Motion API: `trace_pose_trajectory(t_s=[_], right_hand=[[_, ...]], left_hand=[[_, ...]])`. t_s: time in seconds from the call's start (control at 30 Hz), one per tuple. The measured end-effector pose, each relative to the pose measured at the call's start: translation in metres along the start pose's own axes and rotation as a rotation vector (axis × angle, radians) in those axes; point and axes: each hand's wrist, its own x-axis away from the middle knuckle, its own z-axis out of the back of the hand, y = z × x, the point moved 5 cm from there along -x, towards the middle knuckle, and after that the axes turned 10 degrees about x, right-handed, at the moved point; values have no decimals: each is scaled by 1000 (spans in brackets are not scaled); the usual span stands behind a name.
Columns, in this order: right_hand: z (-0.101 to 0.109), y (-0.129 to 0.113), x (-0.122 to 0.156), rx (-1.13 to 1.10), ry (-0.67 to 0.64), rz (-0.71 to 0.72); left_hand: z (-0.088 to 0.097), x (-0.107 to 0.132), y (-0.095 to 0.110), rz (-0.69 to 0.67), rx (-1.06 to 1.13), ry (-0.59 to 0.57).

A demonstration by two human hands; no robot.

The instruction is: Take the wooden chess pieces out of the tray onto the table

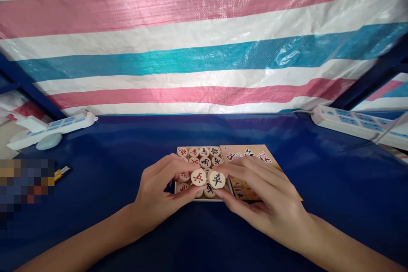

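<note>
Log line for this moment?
left hand: holds red-marked piece | right hand: holds black-marked piece | both above piece box

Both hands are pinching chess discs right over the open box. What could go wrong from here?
1. The left hand grips the red-marked disc only by its edges with fingertips, so it may slip and knock the pieces packed in the box.
2. The right hand holds the black-marked disc touching the other one, so the two could push each other loose.
3. The right hand rests over the lid and may shift it.
</note>
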Motion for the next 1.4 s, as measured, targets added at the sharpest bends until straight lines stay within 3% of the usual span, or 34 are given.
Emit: trace_pose_trajectory(t_s=[0.27,0.57,0.77,1.4], right_hand=[[-1,-4,2,22,2,11],[-2,-5,0,-28,-24,-1],[-2,-5,0,43,10,12],[-6,-2,4,32,-46,24]], left_hand=[[3,1,3,-86,-24,-40],[1,4,-4,-17,11,-85],[2,2,-2,-33,-17,-92],[2,4,-3,-37,-4,-96]])
